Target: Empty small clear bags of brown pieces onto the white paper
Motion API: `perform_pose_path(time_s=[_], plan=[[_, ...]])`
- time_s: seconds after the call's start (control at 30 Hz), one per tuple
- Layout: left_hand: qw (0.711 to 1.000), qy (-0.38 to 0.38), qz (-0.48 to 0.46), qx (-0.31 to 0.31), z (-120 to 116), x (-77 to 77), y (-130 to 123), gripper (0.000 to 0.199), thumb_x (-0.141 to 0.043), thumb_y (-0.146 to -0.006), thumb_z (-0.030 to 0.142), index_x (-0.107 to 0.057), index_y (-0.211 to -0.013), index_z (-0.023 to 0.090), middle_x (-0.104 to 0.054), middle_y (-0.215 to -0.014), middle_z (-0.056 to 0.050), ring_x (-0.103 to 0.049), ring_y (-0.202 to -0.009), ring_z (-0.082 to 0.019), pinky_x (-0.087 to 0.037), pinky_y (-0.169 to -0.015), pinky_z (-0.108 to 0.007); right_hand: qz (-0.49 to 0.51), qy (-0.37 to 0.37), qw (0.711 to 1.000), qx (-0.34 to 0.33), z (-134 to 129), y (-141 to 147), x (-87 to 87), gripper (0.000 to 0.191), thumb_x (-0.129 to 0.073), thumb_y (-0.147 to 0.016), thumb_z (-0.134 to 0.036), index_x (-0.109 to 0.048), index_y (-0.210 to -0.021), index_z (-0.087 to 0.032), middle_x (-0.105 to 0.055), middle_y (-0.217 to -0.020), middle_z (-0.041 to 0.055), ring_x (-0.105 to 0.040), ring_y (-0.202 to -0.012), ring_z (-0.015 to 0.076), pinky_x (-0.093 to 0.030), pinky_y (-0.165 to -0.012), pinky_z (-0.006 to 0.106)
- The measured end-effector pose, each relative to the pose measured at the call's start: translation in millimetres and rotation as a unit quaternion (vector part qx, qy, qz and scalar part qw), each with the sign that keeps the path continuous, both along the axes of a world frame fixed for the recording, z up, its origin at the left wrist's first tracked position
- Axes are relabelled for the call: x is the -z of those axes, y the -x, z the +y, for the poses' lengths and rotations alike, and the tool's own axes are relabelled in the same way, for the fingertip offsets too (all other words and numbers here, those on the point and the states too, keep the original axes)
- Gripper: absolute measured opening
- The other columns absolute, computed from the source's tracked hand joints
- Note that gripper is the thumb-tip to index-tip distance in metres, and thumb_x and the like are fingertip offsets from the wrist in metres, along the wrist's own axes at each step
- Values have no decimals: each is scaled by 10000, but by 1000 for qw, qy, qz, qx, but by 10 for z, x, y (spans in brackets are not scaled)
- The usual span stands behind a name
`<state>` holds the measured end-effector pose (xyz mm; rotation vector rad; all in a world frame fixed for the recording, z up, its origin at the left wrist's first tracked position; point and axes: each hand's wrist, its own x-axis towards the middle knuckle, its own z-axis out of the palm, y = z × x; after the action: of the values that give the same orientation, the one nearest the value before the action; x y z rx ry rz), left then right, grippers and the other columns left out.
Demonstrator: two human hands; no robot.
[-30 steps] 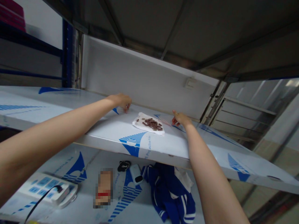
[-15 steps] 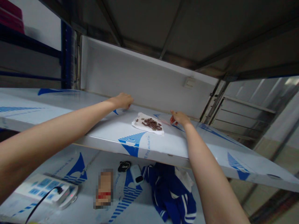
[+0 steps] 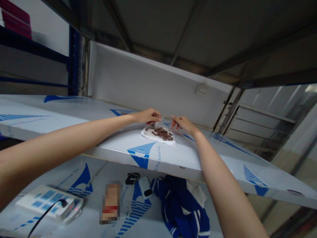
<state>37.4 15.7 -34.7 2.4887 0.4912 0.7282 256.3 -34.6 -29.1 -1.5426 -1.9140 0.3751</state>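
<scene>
On the upper shelf [image 3: 109,150] lies a white sheet like a tissue [image 3: 147,135], bearing a heap of small brown oblong pieces [image 3: 162,133]. My left hand [image 3: 149,116] is over the sheet's far left edge with its fingers pinched together. A faint clear film-like bit shows by those fingertips, too blurred to name. Just right of it, my right hand [image 3: 182,124] hovers past the sheet's far right corner, its fingers loosely bent and apart. Nothing can be made out in the right hand. The two hands face each other with a small gap between them.
Below, the lower shelf holds a white power strip [image 3: 49,201] with a black cable, a blurred-out tan object [image 3: 111,201], a small black item [image 3: 132,178], a pale device [image 3: 145,187] and a blue garment [image 3: 182,206]. A dark metal shelf [image 3: 153,29] hangs overhead.
My left hand has moved right, from beside the sheet to above its far edge. My right hand has shifted slightly left, so the hands are closer together.
</scene>
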Motion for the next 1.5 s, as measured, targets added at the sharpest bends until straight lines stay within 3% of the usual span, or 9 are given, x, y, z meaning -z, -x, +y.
perform_pose_path(time_s=[0.13,0.27,0.43,0.73,0.87,1.0,1.27,1.5], plan=[[999,-20,-26,12,-57,19,-64,242,-543,-814,348,-592,-762,117,-481,-547,28,-433,-490,-85,-329,-519,-220,22,1,997,-68,-77,178,-33,435,-390,-930,-430,-614,-713,-127,-669,-759,73,-494,-513,74,-393,-561,196],[999,-9,-32,14,-57,70,-110,233,-558,-794,345,-589,-751,118,-477,-568,27,-422,-513,-83,-289,-511,-213,11,6,996,-88,-112,224,-49,385,-470,-887,-451,-643,-765,-129,-672,-804,72,-490,-538,74,-383,-547,193],[999,10,-30,-2,-78,101,-130,231,-567,-797,338,-565,-714,123,-449,-524,33,-395,-479,-78,-241,-476,-214,19,16,995,-99,-79,205,-42,244,-536,-853,-340,-643,-796,-129,-656,-773,35,-472,-525,64,-351,-530,189],[998,48,-45,26,-66,101,-115,199,-531,-835,301,-537,-729,133,-439,-482,46,-388,-429,-69,-263,-453,-200,45,38,991,-118,-96,195,-55,124,-563,-815,-225,-629,-768,-131,-622,-700,4,-479,-539,75,-356,-560,206],[999,21,-26,22,-69,54,-93,259,-506,-844,356,-524,-707,137,-450,-485,40,-405,-439,-75,-288,-473,-205,35,31,993,-110,-119,205,-72,129,-559,-809,-234,-636,-768,-139,-631,-730,15,-455,-550,78,-368,-583,210],[1000,-10,-1,-12,-110,8,-80,215,-460,-835,293,-529,-708,133,-465,-513,29,-427,-472,-89,-306,-501,-223,27,33,994,-104,-123,212,-64,135,-544,-802,-230,-620,-725,-149,-590,-667,5,-448,-545,85,-347,-551,211],[983,-153,1,-99,-53,-44,-13,224,-470,-817,263,-542,-652,130,-456,-538,28,-391,-534,-88,-258,-540,-228,-5,17,997,-72,-106,208,-29,162,-496,-756,-97,-532,-606,-145,-496,-569,-29,-451,-508,70,-333,-515,193],[974,-197,28,-110,-197,13,-140,228,-464,-840,263,-621,-759,119,-578,-630,-12,-454,-561,-99,-257,-538,-226,8,32,997,-74,-159,316,-15,164,-456,-860,-193,-598,-922,-140,-669,-786,42,-529,-535,71,-387,-522,175]])
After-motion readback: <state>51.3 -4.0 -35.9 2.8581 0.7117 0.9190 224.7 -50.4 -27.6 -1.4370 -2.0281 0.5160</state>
